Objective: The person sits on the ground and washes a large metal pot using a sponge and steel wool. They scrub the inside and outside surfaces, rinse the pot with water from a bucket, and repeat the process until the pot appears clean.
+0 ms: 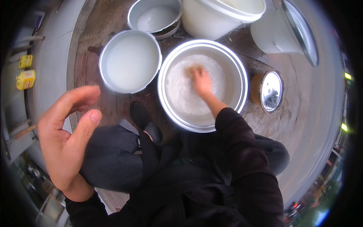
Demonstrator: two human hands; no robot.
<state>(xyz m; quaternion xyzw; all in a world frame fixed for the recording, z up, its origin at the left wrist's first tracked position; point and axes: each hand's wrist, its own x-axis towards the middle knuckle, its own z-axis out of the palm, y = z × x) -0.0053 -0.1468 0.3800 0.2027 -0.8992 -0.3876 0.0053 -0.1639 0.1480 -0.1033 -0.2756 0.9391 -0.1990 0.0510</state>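
Observation:
My right hand (202,82) reaches down into a large round metal pot (241,76) with a bright, wide rim. Its fingers are closed on a tan scouring pad (190,70), blurred so that its exact kind is unclear. Whitish, cloudy wetness covers the pot's bottom around the pad. My left hand (66,133) is raised above my left knee, fingers curved and thumb apart, with nothing in it. Beyond its fingertips stands a metal pot of cloudy white liquid (130,61), close against the large pot's left side.
Behind are another metal pot (158,18) and a white plastic bucket (204,20). A tilted, pale metal-rimmed container (275,34) is at upper right. A brown can with a shiny round end (271,90) lies near the large pot. Yellow jugs (26,79) stand far left.

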